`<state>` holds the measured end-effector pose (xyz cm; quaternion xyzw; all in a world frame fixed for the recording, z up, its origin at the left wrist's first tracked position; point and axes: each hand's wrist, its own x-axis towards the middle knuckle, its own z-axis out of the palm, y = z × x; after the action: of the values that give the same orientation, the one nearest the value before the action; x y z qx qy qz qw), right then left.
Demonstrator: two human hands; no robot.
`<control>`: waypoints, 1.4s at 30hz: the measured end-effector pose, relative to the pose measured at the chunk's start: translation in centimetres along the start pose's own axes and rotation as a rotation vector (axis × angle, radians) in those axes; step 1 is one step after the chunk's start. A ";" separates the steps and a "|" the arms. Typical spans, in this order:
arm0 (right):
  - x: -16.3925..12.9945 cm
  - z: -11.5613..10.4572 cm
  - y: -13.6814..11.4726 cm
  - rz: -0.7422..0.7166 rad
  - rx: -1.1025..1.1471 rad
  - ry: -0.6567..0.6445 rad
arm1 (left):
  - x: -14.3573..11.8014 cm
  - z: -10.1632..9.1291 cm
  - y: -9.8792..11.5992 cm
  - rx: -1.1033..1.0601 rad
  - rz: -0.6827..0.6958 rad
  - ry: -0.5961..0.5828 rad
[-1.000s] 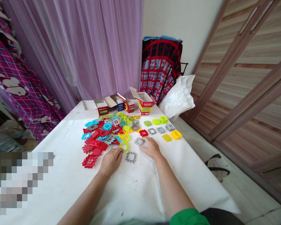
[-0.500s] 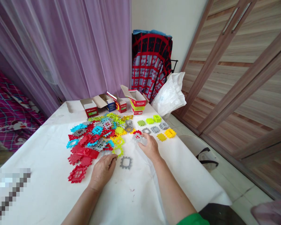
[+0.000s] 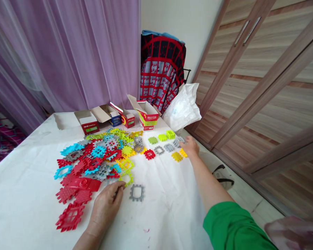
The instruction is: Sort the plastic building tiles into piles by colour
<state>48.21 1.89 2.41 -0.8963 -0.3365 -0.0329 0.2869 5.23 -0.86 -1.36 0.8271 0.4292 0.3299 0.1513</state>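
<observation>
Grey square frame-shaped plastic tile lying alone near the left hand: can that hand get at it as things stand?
Probably yes. The grey square frame-shaped plastic tile lies flat on the white table cover, just right of the left hand, with nothing showing between them. The right hand is far off, at the sorted tiles.

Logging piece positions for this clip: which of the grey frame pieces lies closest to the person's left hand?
The grey square frame lying alone on the white cloth, just right of the left hand. The other grey pieces sit far off in the sorted row.

The right hand [image 3: 190, 146] reaches over the sorted tiles [image 3: 169, 147] at the table's [image 3: 159, 215] far edge. The left hand [image 3: 105, 206] rests beside a grey frame tile [image 3: 136, 193].
</observation>
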 end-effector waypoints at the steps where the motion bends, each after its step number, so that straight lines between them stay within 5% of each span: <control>1: 0.0 0.3 0.0 -0.002 -0.009 -0.001 | 0.0 0.0 0.0 -0.003 -0.004 -0.003; 14: -0.8 -0.1 -0.1 -0.046 -0.081 -0.026 | -0.1 0.1 -0.1 -0.045 -0.012 0.014; 20: -5.0 0.0 -3.6 -0.318 0.109 0.090 | -0.1 0.0 0.1 -0.042 -0.022 0.011; 24: -10.5 2.2 -7.7 -0.507 0.376 -0.081 | -0.1 -0.3 0.6 -0.053 -0.025 0.006; 30: -17.5 4.5 -10.8 -0.549 0.544 -0.278 | -0.3 -0.6 1.0 -0.102 -0.074 0.012; 42: -19.1 5.5 -9.7 -0.622 0.521 -0.370 | -0.6 -0.8 1.7 -0.125 -0.055 -0.007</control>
<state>26.74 -0.36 -2.24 -0.6413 -0.6327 0.1291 0.4144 5.46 -2.36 -0.06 0.8050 0.4300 0.3487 0.2131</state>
